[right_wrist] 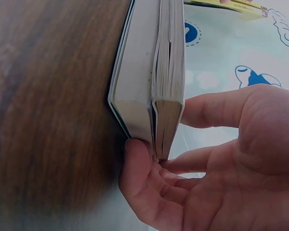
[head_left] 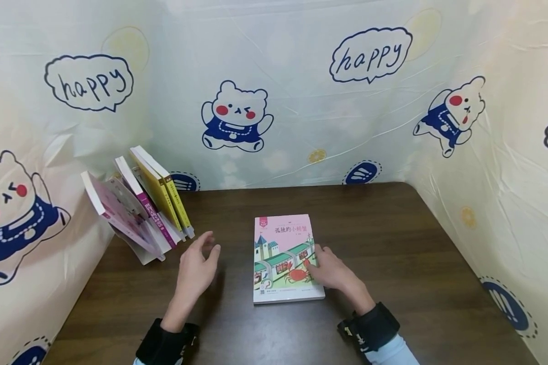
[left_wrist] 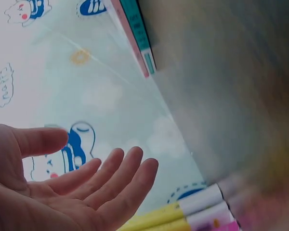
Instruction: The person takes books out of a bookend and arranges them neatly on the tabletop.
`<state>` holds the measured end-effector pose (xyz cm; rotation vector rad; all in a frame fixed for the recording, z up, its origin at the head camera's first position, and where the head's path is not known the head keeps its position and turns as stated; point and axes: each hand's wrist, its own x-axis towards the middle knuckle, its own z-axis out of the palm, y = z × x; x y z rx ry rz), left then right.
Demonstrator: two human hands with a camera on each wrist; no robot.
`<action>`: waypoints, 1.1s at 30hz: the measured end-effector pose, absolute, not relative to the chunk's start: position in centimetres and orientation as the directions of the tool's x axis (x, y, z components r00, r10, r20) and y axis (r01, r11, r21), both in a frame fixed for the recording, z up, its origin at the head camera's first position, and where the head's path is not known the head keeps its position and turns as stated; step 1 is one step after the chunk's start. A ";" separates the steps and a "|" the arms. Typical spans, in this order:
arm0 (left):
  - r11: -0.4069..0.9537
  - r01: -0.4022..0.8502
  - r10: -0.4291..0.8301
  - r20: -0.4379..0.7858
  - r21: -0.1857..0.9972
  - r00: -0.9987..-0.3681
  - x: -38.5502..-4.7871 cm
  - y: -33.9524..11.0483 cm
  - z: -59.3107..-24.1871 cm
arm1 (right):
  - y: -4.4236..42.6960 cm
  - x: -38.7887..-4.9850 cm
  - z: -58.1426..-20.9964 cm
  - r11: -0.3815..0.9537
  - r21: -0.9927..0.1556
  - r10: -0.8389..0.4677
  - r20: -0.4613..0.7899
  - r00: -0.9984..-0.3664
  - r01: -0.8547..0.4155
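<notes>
A pink-covered book point(head_left: 280, 238) with a red crab and a green train on it lies face up on the table. It rests on a second book point(right_wrist: 132, 86), whose teal spine point(left_wrist: 137, 33) shows in the left wrist view. My right hand point(head_left: 335, 274) holds the pair at their right edge, thumb on the upper cover and fingers curled against the side. To the left, my left hand point(head_left: 196, 271) is raised with nothing in it, fingers loosely spread. It is nearest to a leaning row of books with yellow point(head_left: 175, 203) and purple point(head_left: 155, 220) spines.
The row's leftmost book point(head_left: 118, 213), with a pinkish cover, tilts near the left side of the dark wooden table point(head_left: 406, 253). A pale printed sheet point(head_left: 301, 126) with bears and "happy" bubbles hangs at the back and sides. Black bands point(head_left: 370, 327) circle both wrists.
</notes>
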<state>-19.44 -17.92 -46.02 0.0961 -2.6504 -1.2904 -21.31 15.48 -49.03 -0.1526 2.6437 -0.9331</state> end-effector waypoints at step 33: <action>0.656 -0.128 -0.407 0.206 0.744 -0.890 -17.4 -23.4 -46.3 | 15.4 -21.3 -48.8 0.775 -0.632 -0.199 -0.285 -0.937 0.027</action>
